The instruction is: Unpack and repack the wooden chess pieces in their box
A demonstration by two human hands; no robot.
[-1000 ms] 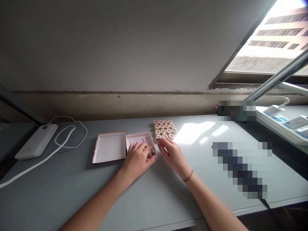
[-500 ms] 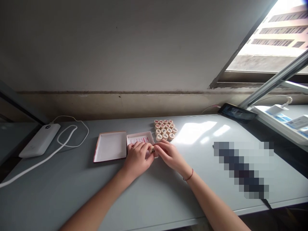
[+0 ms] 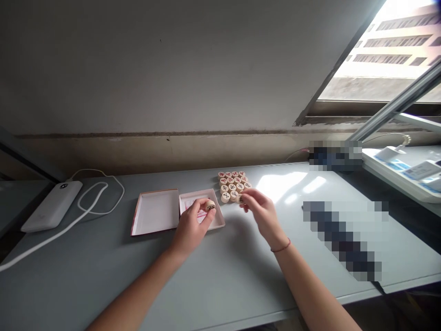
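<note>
My left hand (image 3: 193,226) pinches a round Chinese chess piece (image 3: 210,205) with a dark character, above the right-hand box half (image 3: 217,225). That half has a paper with red print on its bottom. Between the thumb and fingers of my right hand (image 3: 262,212) is another chess piece (image 3: 240,199), close to the front of the piece block. The block of chess pieces (image 3: 232,187) stands in rows, red characters at the back and dark ones in front. A shallow white box half (image 3: 155,212) lies open at the left, beside the other half.
A white power bank (image 3: 51,206) with a looping white cable (image 3: 90,205) lies at the left. Blurred-out dark objects lie at the right and by the back edge. A white power strip (image 3: 409,172) sits at far right. The wall (image 3: 155,151) bounds the grey tabletop (image 3: 227,285).
My hands were together over the right box half; now they are apart. My right hand has moved right with a chess piece to the block's front, while my left hand keeps a piece.
</note>
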